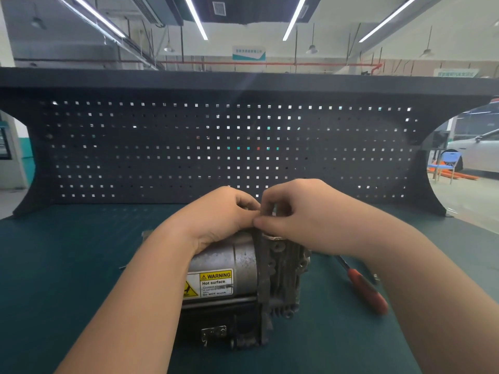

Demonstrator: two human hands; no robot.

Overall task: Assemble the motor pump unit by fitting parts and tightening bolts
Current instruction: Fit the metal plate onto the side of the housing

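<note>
The motor pump unit [243,287] lies on its side mid-counter [67,252]. At its twelve o'clock edge my left hand [221,214] and right hand [291,209] curl in a tight pinching grip on something too small to identify. If it is a bolt going in askew it may cross-thread or drop, and the screwdriver [364,287] at three o'clock lies unused.

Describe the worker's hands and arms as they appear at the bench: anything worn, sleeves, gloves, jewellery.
Both the left hand and the right hand are bare, with no gloves. No rings or watch show. Both forearms are uncovered to the frame's bottom edge; no sleeve is in view.
</note>
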